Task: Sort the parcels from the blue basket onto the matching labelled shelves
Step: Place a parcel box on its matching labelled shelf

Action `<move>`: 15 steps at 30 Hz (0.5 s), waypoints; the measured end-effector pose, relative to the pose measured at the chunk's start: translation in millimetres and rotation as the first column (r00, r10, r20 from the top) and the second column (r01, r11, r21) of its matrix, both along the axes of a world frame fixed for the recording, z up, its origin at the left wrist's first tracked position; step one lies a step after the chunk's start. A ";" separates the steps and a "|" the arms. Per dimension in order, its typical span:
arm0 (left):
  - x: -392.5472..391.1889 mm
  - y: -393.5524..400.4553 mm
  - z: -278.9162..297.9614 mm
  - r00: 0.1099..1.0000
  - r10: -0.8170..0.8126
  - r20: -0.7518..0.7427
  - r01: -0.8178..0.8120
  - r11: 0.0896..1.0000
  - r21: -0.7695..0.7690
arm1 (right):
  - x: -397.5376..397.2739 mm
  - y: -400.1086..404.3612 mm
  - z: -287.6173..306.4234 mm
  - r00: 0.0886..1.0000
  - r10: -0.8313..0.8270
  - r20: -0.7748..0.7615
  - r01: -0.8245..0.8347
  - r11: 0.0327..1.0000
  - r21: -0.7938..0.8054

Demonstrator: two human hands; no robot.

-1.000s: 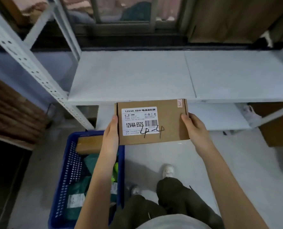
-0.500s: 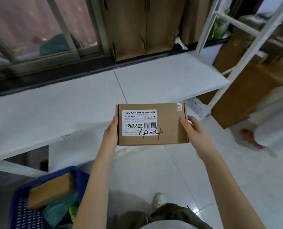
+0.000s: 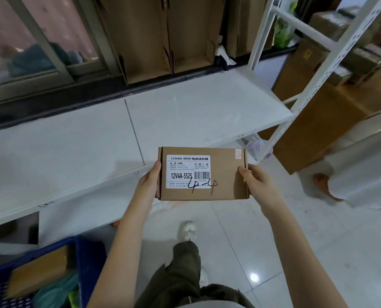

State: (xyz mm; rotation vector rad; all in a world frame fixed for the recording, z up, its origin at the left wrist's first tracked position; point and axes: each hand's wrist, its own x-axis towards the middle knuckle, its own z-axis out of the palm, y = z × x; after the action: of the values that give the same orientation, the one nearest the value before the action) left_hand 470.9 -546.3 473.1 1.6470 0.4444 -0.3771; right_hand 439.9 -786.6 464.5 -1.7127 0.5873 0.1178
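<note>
Over the pale tiled floor (image 3: 263, 230) beside the white shelf (image 3: 196, 107), your left hand (image 3: 148, 185) and right hand (image 3: 257, 181) each clasp an end of the brown parcel (image 3: 227, 174), thumbs on its top face. Its white label (image 3: 188, 171) faces you, with "4-4" handwritten across it. The blue basket (image 3: 89, 258) sits at lower left, holding a brown box (image 3: 38, 272) and green bags (image 3: 56, 292).

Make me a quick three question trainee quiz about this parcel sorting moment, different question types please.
1. True or false: the flat brown cardboard box rests on the white metal shelf.
2. Which hands grip the box? A) left hand only B) right hand only C) both
3. Fill in: the handwritten mark on the box's white label reads ____.

Key: 1 false, it is held in the air; 2 C; 3 4-4.
</note>
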 end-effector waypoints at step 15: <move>168.7 -49.0 -29.2 0.998 -0.066 -0.004 0.066 0.995 0.071 | 179.0 -62.1 -12.5 0.975 0.009 -0.222 -0.011 1.000 -0.008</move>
State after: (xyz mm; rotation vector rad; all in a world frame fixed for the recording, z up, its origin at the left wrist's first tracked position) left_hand 639.6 -595.4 443.9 1.7335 0.4092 -0.4158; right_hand 618.9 -848.7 451.9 -1.7232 0.7452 0.3176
